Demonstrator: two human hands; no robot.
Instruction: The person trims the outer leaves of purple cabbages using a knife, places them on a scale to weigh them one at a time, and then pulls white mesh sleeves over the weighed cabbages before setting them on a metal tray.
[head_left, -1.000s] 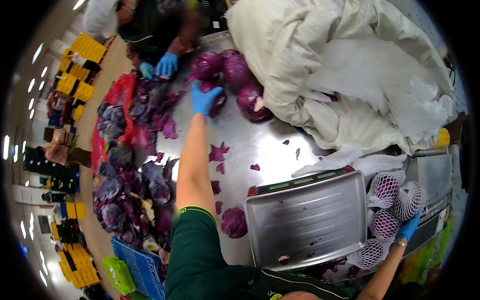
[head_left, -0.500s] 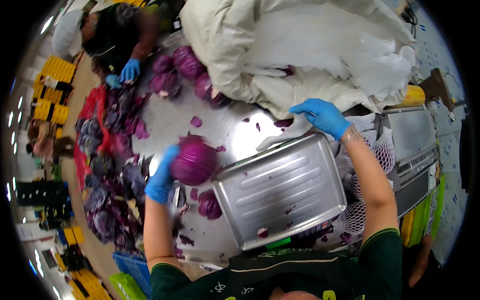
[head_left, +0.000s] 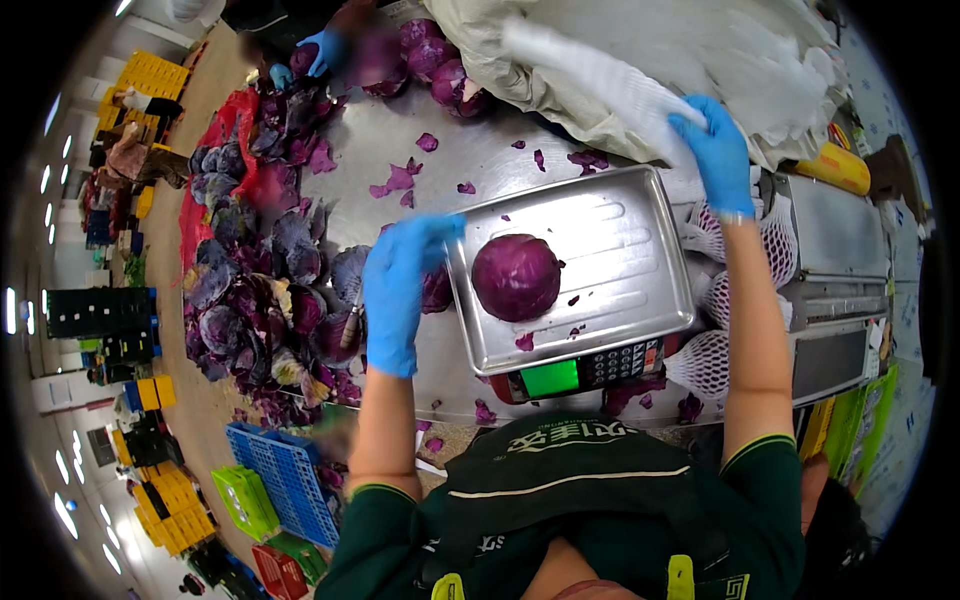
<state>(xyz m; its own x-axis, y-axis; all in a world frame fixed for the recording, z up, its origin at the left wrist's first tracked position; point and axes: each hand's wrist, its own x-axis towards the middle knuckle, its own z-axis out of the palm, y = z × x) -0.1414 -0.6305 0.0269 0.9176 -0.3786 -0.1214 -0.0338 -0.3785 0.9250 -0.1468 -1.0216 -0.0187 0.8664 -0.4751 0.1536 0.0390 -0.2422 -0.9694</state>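
A round red cabbage (head_left: 516,278) rests on the left part of a ribbed steel tray (head_left: 655,305), which sits on a scale with a lit green display (head_left: 550,378). My left hand (head_left: 395,295), in a blue glove, holds nothing I can see. Its fingers stretch toward the tray's left rim, above a smaller piece of red cabbage (head_left: 437,290) that it partly hides. Beyond the tray's far right corner, my gloved right hand (head_left: 718,155) is closed on a white foam net sleeve (head_left: 610,85), blurred by motion.
Cabbage leaves (head_left: 290,250) heap along the table's left, around a red net bag (head_left: 240,120). Several whole cabbages (head_left: 430,55) lie at the back, near another person's blue-gloved hand (head_left: 322,50). White sheeting (head_left: 780,60) covers the far right. Foam nets (head_left: 705,365) lie right of the tray.
The red cabbage has gone from my left hand onto the tray, and that hand has let go. My right hand has picked up the white foam net sleeve. The view has shifted.
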